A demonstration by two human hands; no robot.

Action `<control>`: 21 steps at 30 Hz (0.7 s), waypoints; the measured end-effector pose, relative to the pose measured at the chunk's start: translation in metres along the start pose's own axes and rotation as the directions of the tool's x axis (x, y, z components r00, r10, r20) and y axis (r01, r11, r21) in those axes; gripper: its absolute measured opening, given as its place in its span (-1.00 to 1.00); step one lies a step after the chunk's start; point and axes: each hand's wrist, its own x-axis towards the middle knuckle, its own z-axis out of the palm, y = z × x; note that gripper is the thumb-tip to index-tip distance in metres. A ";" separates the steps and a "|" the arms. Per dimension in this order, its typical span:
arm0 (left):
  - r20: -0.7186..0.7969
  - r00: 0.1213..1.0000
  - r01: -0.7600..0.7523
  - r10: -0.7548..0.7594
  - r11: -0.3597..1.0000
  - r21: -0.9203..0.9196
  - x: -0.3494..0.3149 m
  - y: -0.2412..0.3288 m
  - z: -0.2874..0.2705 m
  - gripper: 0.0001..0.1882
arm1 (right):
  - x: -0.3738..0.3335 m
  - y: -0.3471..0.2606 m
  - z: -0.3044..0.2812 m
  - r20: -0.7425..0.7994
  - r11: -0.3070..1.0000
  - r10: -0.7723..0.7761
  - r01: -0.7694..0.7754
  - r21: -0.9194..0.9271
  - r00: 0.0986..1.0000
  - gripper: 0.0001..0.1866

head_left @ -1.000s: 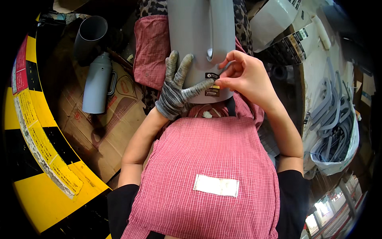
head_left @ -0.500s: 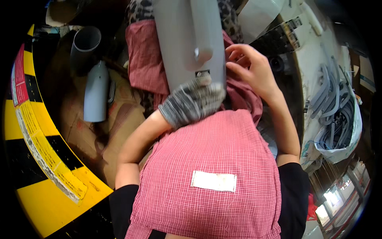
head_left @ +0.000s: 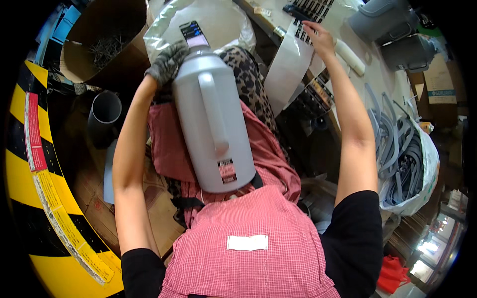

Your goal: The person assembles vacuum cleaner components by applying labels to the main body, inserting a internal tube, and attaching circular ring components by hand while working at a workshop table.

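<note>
Work had shifted to labels (head_left: pixel 318 7) near the tabletop's (head_left: pixel 375 79) left edge: right hand's (head_left: pixel 321 40) pinch unclear, left hand (head_left: pixel 169 63) curled round the flask's (head_left: pixel 213 119) top.

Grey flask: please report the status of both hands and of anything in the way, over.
Left hand gloved, at neck of grey flask; right hand bare, at label sheet. Flask on lap, sticker near base. Phone beyond its top, apparently blocking neither hand.

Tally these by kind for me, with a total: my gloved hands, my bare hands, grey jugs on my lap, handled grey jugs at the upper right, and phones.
Gloved left hand: 1
Bare right hand: 1
Lap jug: 1
Upper-right jugs: 2
Phone: 1
Total: 6
</note>
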 end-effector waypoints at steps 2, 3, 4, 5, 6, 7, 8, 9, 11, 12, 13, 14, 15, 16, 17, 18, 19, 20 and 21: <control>-0.030 0.924 0.303 -0.382 0.777 -0.552 0.020 0.042 -0.040 -0.73 | -0.005 0.038 -0.006 -0.037 0.994 0.041 -0.045 -0.098 0.998 -0.66; -0.356 0.907 0.023 -0.225 0.871 -0.491 0.004 0.032 -0.053 -0.76 | 0.000 0.038 0.004 -0.030 0.987 0.008 -0.013 -0.162 1.000 -0.65; -0.338 0.913 0.063 -0.227 0.899 -0.433 0.007 0.060 -0.098 -0.80 | -0.004 0.048 0.000 -0.032 0.968 0.008 -0.016 -0.252 0.999 -0.63; -0.333 0.931 -0.240 0.148 0.936 -0.256 -0.011 0.048 -0.123 -0.76 | 0.005 0.043 0.007 -0.023 0.972 -0.004 -0.002 -0.237 1.000 -0.63; -0.004 1.000 0.013 -0.020 0.755 -0.656 -0.017 0.058 -0.159 -0.70 | 0.009 0.042 0.006 0.030 0.979 0.109 -0.103 -0.174 0.994 -0.64; -0.073 0.983 -0.020 -0.168 0.300 -0.954 -0.023 0.076 -0.162 -0.63 | 0.014 0.038 0.007 0.091 0.972 0.214 -0.204 -0.113 0.972 -0.65; -0.067 0.976 0.003 -0.210 0.318 -0.948 -0.024 0.080 -0.161 -0.64 | 0.021 0.038 0.007 0.078 0.966 0.228 -0.215 -0.145 0.971 -0.68; -0.062 0.967 0.026 -0.249 0.335 -0.942 -0.025 0.082 -0.157 -0.65 | 0.026 0.038 0.006 0.076 0.965 0.233 -0.221 -0.145 0.969 -0.68; -0.191 0.981 -0.148 0.021 0.713 -0.685 -0.025 0.065 -0.150 -0.86 | 0.031 0.034 0.004 0.213 0.916 0.399 -0.397 -0.055 0.892 -0.71; -0.362 0.903 -0.325 0.234 0.921 -0.215 -0.015 0.065 -0.144 -0.86 | 0.030 0.030 0.005 0.177 0.920 0.391 -0.385 -0.068 0.903 -0.73; -0.277 0.952 -0.233 0.128 0.892 -0.387 -0.012 0.065 -0.144 -0.84 | 0.030 0.025 0.006 0.176 0.919 0.393 -0.387 -0.071 0.902 -0.73; -0.078 0.988 0.078 -0.131 0.874 -0.480 0.004 0.082 -0.155 -0.80 | 0.028 0.017 0.006 0.123 0.912 0.399 -0.380 -0.153 0.909 -0.74; 0.137 0.921 0.381 -0.363 0.775 -0.505 0.018 0.095 -0.160 -0.75 | 0.024 0.013 0.003 0.066 0.898 0.397 -0.372 -0.237 0.915 -0.75; 0.134 0.926 0.366 -0.354 0.748 -0.553 0.029 0.099 -0.158 -0.73 | 0.020 0.013 -0.002 0.054 0.902 0.385 -0.363 -0.235 0.921 -0.77; 0.132 0.926 0.359 -0.353 0.718 -0.596 0.038 0.095 -0.155 -0.70 | 0.017 0.005 -0.003 0.065 0.904 0.380 -0.356 -0.235 0.923 -0.77; 0.076 0.954 0.263 -0.288 0.694 -0.670 0.034 0.085 -0.147 -0.69 | 0.010 -0.011 -0.004 0.033 0.927 0.296 -0.279 -0.249 0.955 -0.79; 0.078 0.950 0.274 -0.301 0.692 -0.668 0.027 0.082 -0.137 -0.69 | 0.002 -0.029 -0.007 -0.005 0.942 0.211 -0.204 -0.267 0.978 -0.82; 0.016 0.931 0.328 -0.366 0.814 -0.480 0.021 0.078 -0.127 -0.68 | -0.011 -0.050 -0.012 -0.028 0.972 0.130 -0.133 -0.196 0.991 -0.84; -0.054 0.916 0.370 -0.398 0.888 -0.273 0.022 0.074 -0.119 -0.67 | -0.029 -0.072 -0.021 -0.065 0.988 0.061 -0.070 -0.136 0.996 -0.86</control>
